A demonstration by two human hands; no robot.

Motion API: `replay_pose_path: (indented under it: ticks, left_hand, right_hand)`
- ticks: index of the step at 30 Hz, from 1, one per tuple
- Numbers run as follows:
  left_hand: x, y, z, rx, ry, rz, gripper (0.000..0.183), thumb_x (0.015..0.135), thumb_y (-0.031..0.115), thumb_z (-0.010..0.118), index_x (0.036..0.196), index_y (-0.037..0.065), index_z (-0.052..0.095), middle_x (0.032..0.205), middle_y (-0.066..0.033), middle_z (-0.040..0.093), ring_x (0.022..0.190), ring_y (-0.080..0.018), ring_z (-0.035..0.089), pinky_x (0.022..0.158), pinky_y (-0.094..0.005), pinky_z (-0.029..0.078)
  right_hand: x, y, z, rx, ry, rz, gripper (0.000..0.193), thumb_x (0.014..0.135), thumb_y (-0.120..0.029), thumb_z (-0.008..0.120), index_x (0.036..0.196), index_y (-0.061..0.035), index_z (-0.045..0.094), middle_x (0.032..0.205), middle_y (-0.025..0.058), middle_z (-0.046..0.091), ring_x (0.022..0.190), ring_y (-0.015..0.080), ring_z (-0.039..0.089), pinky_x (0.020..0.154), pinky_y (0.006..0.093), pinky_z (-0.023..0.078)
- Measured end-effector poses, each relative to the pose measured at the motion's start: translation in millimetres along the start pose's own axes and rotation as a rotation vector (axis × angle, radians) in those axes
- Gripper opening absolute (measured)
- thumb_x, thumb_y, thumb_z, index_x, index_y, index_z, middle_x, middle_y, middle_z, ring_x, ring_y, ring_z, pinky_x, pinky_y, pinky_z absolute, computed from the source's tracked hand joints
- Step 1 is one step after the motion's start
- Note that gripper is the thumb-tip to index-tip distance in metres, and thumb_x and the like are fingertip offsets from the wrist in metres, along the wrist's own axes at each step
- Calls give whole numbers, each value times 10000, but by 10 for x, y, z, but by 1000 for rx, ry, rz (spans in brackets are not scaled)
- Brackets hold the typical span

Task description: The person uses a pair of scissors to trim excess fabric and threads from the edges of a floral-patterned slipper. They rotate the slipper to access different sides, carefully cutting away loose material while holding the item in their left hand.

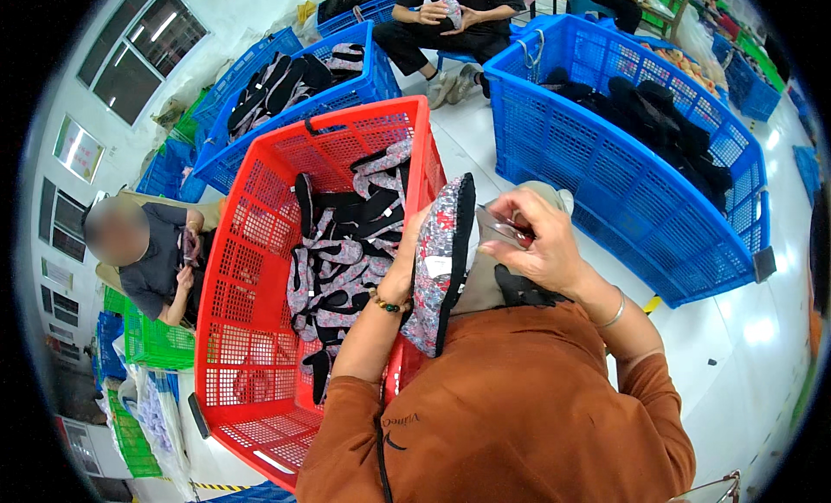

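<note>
In front of my chest my left hand (409,243) holds up a slipper (433,269) with a grey, red and white pattern and a black edge. The slipper stands on end, hiding most of that hand's fingers. Just to its right, my right hand (547,248) is closed around small metal thread snips (511,231) with a reddish part. The blades point toward the slipper's edge, and I cannot tell whether they touch it. Close by on the left, a red plastic crate (247,330) contains several slippers (338,274) of similar pattern with black parts.
Blue crates with dark and patterned slippers stand at the far left (346,80) and right (554,126). A person (454,27) sits ahead handling a patterned piece; another person (164,252) works at the left. Green crates (156,338) are stacked by that side. The floor is pale.
</note>
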State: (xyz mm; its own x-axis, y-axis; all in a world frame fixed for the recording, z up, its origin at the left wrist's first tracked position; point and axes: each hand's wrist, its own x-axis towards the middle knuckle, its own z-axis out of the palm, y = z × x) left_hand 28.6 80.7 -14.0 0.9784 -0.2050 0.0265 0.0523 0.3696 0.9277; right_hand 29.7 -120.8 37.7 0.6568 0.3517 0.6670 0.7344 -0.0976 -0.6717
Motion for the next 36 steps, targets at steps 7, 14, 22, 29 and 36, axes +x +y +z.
replay_pose_path:
  ticks: [7,14,22,29,36]
  left_hand:
    - [-135,112,44,345,46,131,203,923,111,427,999,19,591,824,-6,622,701,-40,575,613,-178,470]
    - [-241,170,54,213,103,54,252,927,117,380,984,9,600,850,-12,640,731,-49,588,640,-199,471]
    - [-376,264,250,760,213,314,203,850,31,468,1012,10,589,836,-84,659,746,-129,624,673,-260,484]
    - [-416,170,9,610,180,260,292,707,-13,587,998,-28,570,846,-119,649,811,-142,609,737,-269,466]
    - [-377,151,-36,750,195,361,290,707,-14,584,996,-31,577,868,-135,663,813,-171,638,721,-292,481]
  right_hand:
    - [35,-134,93,-37,58,-21,188,777,-97,691,860,-6,548,704,56,507,570,125,474,521,251,386]
    - [-59,33,-120,109,185,202,160,820,-115,661,795,-12,541,672,-1,491,569,61,418,503,228,348]
    - [-73,-103,31,-209,-72,74,249,782,-218,686,807,-13,546,696,138,540,584,277,535,539,340,418]
    - [-60,170,-69,-69,183,235,169,852,-132,587,762,-2,528,627,110,502,543,176,482,510,307,379]
    - [-197,109,-9,-3,-70,201,206,776,-154,710,849,-11,580,731,60,582,610,125,524,564,255,427]
